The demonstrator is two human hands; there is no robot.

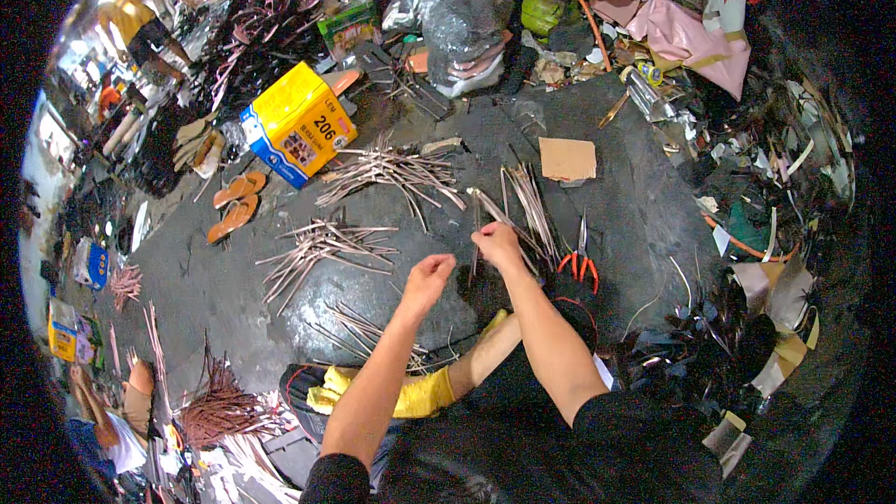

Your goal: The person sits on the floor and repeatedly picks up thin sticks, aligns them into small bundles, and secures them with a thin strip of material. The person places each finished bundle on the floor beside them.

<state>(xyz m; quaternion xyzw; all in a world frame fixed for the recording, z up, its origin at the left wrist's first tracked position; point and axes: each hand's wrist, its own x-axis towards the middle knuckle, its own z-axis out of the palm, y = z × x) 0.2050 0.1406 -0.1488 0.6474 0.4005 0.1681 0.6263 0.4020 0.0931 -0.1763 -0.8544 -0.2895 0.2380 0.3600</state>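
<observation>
My left hand (430,282) is in mid-air over the dark floor, its fingertips pinched together; whatever they hold is too small to make out. To its right and slightly farther off, my right hand (498,246) is closed in a pinch on what looks like a thin strip (474,263). Just beyond that hand lies a bundle of long, thin, pale brown strips (530,205). A red-handled long-nosed tool (581,263), pliers or scissors, rests to the right of the bundle. More piles of strips lie beyond (397,175), to the left (327,257) and beside my left forearm (359,331).
A yellow and blue carton (297,126) and orange sandals (237,205) are at the far left. A cardboard piece (567,160) lies ahead. Dark scraps (691,345) are heaped at the right, and a filled plastic bag (462,33) stands behind. Another person (117,439) sits at the lower left.
</observation>
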